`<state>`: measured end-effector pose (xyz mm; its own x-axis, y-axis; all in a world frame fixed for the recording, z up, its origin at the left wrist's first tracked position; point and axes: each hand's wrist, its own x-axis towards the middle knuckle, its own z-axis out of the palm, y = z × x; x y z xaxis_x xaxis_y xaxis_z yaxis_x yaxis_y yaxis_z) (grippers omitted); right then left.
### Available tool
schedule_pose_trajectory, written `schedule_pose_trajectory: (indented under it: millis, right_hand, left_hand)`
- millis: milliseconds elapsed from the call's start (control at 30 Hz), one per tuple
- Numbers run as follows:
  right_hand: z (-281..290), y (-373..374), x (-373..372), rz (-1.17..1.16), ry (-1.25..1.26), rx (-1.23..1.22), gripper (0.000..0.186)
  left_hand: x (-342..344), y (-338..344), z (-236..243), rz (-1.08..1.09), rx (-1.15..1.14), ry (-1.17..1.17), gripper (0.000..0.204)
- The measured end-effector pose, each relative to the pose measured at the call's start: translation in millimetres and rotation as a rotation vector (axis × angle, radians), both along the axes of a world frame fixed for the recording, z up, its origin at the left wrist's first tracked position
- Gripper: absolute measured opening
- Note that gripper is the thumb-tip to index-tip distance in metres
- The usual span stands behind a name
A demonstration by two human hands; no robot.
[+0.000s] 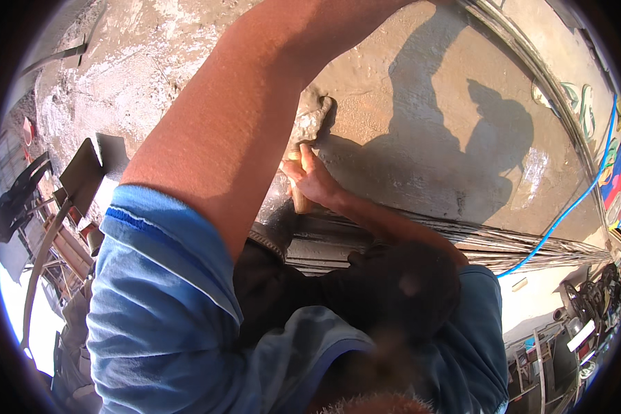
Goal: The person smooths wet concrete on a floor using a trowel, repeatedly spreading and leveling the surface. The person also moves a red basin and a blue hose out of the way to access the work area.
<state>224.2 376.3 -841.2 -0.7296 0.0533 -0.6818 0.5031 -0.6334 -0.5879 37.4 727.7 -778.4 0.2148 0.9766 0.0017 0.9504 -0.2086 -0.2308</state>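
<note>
My right hand (310, 176) is closed around a wooden handle (299, 202), just below a grey lump of wet mortar (310, 114); what lies under the lump is hidden. Wet grey mortar coats the flat surface (366, 103) around it. My left forearm crosses above, from the blue sleeve up past the top edge, where the left hand is out of sight.
Long thin rods (504, 245) run below and along the right side, with a blue hose (559, 221) over them. Shovels (83, 179) stand at the left. Sandals (585, 107) sit at the upper right. Assorted tools and scrap (586, 324) crowd the lower right.
</note>
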Motion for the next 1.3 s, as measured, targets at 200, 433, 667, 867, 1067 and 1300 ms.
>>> schedule_pose_trajectory:
  millis: [200, 433, 667, 867, 1067, 1300]
  right_hand:
    - [-4.6, 10.4, -50.1, 0.14, 0.407, 0.723, 0.032]
    - [14.2, 113.9, 42.0, -0.308, -0.226, 0.489, 0.028]
    - [-21.2, 87.8, -43.5, -0.08, -0.066, 0.8, 0.042]
    - [-8.1, 99.8, -37.6, 0.118, 0.163, 1.11, 0.03]
    - [12.1, 88.5, 60.0, -0.351, -0.317, 0.35, 0.023]
    - [-22.9, 32.1, -63.5, 0.084, 0.137, 0.738, 0.032]
  left_hand:
    - [5.7, 1.6, 14.0, 0.011, -0.092, 0.009, 0.085]
    - [3.0, 4.4, 7.0, 0.003, -0.044, -0.05, 0.082]
    - [1.9, 10.5, 11.0, -0.018, -0.078, -0.038, 0.078]
    - [11.7, 16.2, -7.7, 0.072, 0.057, 0.082, 0.083]
    - [-2.3, 0.7, -11.0, 0.046, 0.032, 0.002, 0.066]
    - [8.8, 14.1, -8.3, 0.041, 0.086, -0.074, 0.06]
